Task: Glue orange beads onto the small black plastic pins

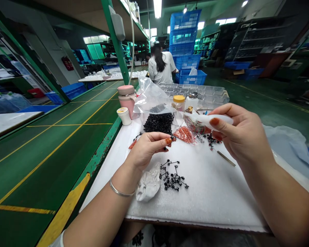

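Observation:
Between the thumb and fingers of my left hand (150,145), a small black plastic part (173,138) is pinched, mostly hidden by the fingertips. My right hand (243,132) grips a white squeeze bottle (222,119), its narrow tip pointing left, above and to the right of the black part and apart from it. Below my left hand lie loose black plastic parts (173,180) with thin stems. A crumpled white cloth (148,183) sits beside them. Behind my left hand is a large heap of black parts (158,123), partly under a clear plastic bag (153,96).
A bag of small orange pieces (185,134) and a thin metal strip (226,158) lie on the white tabletop (208,199). Farther back stand a pink flask (127,101), a white tub (124,116), a yellow-lidded jar (179,102) and a compartment tray (213,94). A person (161,65) sits beyond.

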A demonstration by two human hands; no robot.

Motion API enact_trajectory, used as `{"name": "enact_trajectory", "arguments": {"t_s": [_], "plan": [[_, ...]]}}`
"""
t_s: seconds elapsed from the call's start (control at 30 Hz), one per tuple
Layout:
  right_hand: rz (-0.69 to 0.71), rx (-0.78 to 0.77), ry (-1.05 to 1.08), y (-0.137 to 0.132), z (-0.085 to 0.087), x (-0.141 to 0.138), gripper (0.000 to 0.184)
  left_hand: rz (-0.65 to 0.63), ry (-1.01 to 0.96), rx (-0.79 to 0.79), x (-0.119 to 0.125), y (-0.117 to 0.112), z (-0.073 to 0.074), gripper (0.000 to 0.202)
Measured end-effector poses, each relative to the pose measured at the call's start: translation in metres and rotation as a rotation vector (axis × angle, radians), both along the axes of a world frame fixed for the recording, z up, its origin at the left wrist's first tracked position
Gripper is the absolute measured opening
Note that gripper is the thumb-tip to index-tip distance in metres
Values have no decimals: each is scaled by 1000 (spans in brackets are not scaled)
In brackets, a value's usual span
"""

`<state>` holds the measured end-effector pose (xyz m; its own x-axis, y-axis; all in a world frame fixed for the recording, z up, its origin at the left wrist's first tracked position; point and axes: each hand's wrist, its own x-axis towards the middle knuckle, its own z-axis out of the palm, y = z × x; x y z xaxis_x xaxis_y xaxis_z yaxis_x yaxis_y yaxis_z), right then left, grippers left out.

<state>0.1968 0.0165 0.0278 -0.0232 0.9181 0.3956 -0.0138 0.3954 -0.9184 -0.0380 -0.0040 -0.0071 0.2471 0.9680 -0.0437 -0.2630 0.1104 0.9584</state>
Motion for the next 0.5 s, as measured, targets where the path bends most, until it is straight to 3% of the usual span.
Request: {"name": "enact_trajectory", "arguments": {"t_s": [0.23,0.5], "plan": [[7,162,132,-5,1,-7,20,12,12,20,0,1,0,16],[21,257,63,-11,-6,-13,20,16,64,52,0,1,1,14]]}}
